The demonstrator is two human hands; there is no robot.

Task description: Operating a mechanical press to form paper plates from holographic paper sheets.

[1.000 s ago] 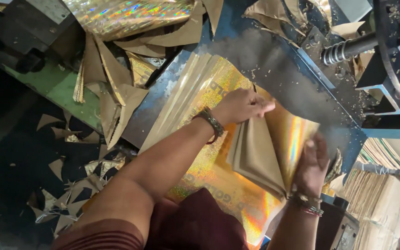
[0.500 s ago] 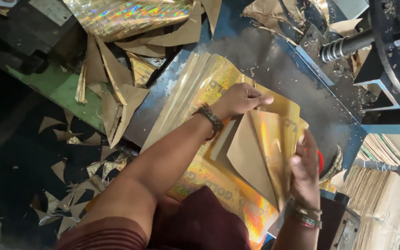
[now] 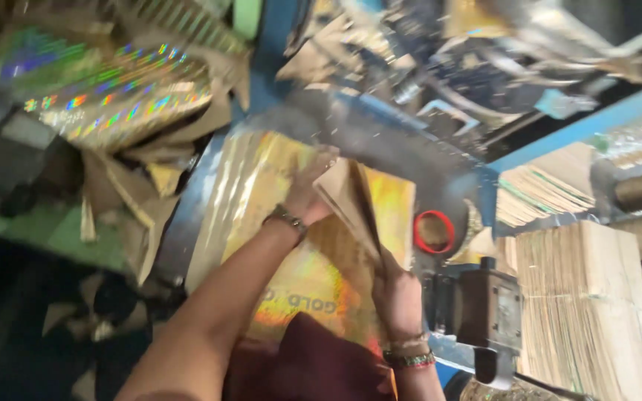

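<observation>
Gold sheets stand edgewise between left hand and right hand.

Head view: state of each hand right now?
Left hand: closed on the top edge of the folded brown sheet stack.
Right hand: gripping the same stack's lower edge.

Red ring, stacked brown sheets, possibly cardboard, holographic scraps

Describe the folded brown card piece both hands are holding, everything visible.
The folded brown card piece looks like thin cardboard, matte brown outside with a shiny gold holographic inner face. It stands tilted, partly folded, above the gold holographic sheet stack. The left hand grips its upper edge, the right hand its lower corner. Motion blur hides finer detail.
</observation>
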